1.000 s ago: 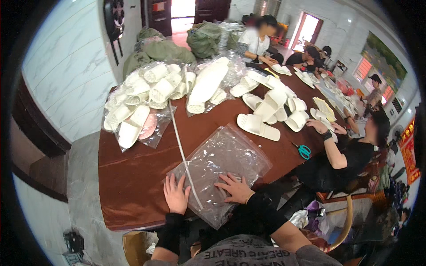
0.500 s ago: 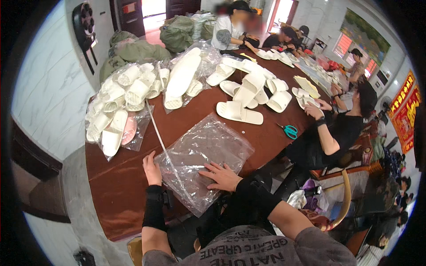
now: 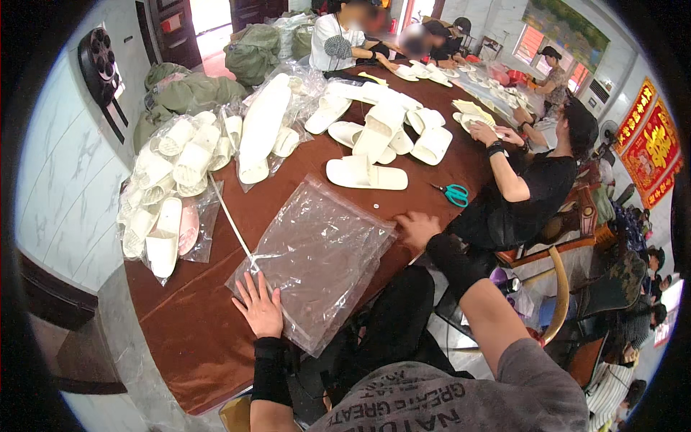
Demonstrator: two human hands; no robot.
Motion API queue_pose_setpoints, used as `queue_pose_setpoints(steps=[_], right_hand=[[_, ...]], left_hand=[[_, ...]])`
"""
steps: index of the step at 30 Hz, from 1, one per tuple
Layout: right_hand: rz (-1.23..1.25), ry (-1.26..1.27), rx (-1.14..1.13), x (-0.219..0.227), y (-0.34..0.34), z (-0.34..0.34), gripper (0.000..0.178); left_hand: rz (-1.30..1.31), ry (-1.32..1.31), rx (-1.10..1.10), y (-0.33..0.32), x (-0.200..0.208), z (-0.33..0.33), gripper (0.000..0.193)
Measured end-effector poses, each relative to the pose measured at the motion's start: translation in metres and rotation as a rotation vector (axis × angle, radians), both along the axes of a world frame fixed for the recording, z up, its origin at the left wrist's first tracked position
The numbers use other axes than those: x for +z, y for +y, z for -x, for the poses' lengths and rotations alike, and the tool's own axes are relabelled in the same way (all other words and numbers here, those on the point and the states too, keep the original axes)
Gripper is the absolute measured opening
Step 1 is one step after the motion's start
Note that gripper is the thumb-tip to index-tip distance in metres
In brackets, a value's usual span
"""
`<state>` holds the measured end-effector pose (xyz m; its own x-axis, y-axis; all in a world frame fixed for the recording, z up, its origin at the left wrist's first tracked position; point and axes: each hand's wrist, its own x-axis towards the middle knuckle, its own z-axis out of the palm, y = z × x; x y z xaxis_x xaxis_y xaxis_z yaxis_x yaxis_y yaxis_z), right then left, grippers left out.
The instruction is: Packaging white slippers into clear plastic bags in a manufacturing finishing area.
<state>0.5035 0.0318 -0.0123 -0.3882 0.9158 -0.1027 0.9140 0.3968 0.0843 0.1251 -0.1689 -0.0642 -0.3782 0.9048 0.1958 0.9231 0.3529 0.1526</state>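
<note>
A clear plastic bag (image 3: 320, 252) lies spread flat on the brown table in front of me. My left hand (image 3: 260, 308) rests palm down at its left edge, fingers spread. At the opposite edge, my right hand (image 3: 419, 229) touches or nearly touches the bag's right corner; it is slightly blurred, with the fingers stretched out and nothing visible in them. A thin white strip (image 3: 232, 216) runs across the table and continues at the bag's left side. Beyond the bag sits a loose white slipper (image 3: 366, 173), apart from both hands.
Bagged white slippers (image 3: 173, 162) are heaped at the left, with a pink one (image 3: 188, 229) among them. More loose slippers (image 3: 378, 129) lie in the middle. Teal-handled scissors (image 3: 455, 194) lie to the right, near a co-worker in black (image 3: 536, 176). The brown tablecloth (image 3: 187, 324) covers the table.
My right hand has slid from the middle of the bag to its right edge. My left hand has turned flatter, fingers spread at the left edge. The bag lies smoother, and the view has shifted.
</note>
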Motion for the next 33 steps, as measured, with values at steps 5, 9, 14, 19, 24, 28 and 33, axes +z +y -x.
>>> queue_pose_setpoints(steps=[5,9,14,19,24,28,33], right_hand=[[-0.305,0.419,0.19,0.054,-0.017,0.032,0.042],[-0.041,0.37,0.429,0.025,-0.04,0.047,0.049],[0.111,0.486,0.306,-0.022,-0.043,0.028,0.053],[-0.205,0.95,0.05,0.008,-0.084,0.003,0.036],[0.01,0.807,-0.208,-0.025,-0.18,-0.111,0.025],[0.488,0.296,-0.566,-0.141,-0.311,-0.214,0.022],[1.225,0.25,-0.586,-0.261,-0.444,-0.216,0.031]], left_hand=[[0.029,0.022,0.044,-0.01,-0.003,0.006,0.058],[-0.003,0.022,0.013,-0.008,0.002,0.005,0.057],[0.061,0.006,-0.002,0.002,-0.004,-0.001,0.06],[0.06,0.014,0.011,-0.005,-0.024,0.022,0.059],[-0.291,-0.442,-0.134,-0.005,-0.031,0.056,0.06],[-0.254,-0.159,-0.315,-0.014,0.014,0.024,0.042],[0.004,-0.034,-0.465,-0.024,0.055,-0.026,0.039]])
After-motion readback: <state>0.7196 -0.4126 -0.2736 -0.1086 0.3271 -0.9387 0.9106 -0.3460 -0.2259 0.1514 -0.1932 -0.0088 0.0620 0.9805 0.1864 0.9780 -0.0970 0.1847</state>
